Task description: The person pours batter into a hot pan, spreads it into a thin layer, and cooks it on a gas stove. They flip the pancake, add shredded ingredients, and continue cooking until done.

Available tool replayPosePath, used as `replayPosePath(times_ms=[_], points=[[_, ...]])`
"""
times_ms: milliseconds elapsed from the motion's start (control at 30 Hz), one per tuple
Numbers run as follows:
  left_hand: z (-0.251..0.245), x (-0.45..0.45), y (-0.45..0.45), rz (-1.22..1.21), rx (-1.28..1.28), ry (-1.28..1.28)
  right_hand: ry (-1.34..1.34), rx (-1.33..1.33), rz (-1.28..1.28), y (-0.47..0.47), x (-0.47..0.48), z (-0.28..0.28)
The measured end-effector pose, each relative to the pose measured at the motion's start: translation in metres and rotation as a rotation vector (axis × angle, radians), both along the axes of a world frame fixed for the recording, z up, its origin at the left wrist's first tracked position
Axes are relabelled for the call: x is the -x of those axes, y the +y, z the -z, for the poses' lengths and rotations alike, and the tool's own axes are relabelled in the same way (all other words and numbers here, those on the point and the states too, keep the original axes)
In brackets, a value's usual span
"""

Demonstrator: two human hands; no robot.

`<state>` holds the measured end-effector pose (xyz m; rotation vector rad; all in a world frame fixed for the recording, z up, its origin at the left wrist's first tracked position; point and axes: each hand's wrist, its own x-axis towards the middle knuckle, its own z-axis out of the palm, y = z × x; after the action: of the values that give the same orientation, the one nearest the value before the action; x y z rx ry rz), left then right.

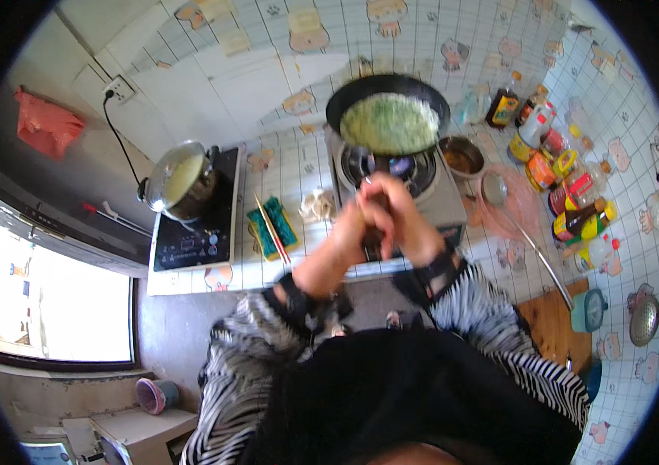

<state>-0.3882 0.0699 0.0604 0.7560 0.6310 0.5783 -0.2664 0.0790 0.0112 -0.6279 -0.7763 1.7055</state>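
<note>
Both my left hand [355,232] and my right hand [402,218] are closed around the dark handle of a black wok [338,99], and they overlap one another. The wok is raised and tilted over the ring of a gas stove [457,203], where a bluish flame shows. A pale green, pancake-like layer [390,123] covers much of the wok's inside. Motion blurs my fingers. Left of my hands, a green and yellow scouring sponge [259,229] lies with chopsticks [272,226] across it, near a crumpled whitish cloth [317,206].
A lidded pot [181,180] stands on an induction cooker [193,247] at the left. Right of the stove are a small metal pot [462,156], a long-handled ladle [530,238] on a pink plastic bag [515,206], and several sauce bottles [503,107] along the tiled wall.
</note>
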Motion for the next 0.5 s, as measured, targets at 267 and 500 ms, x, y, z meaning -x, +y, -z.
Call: replayPosePath(times_ms=[267, 500], points=[[-0.035, -0.001, -0.014, -0.094, -0.047, 0.122, 0.006, 0.005, 0.072, 0.003, 0.009, -0.028], [-0.037, 0.009, -0.018, -0.01, 0.225, 0.186, 0.242, 0.482, -0.146, -0.006, 0.022, -0.047]])
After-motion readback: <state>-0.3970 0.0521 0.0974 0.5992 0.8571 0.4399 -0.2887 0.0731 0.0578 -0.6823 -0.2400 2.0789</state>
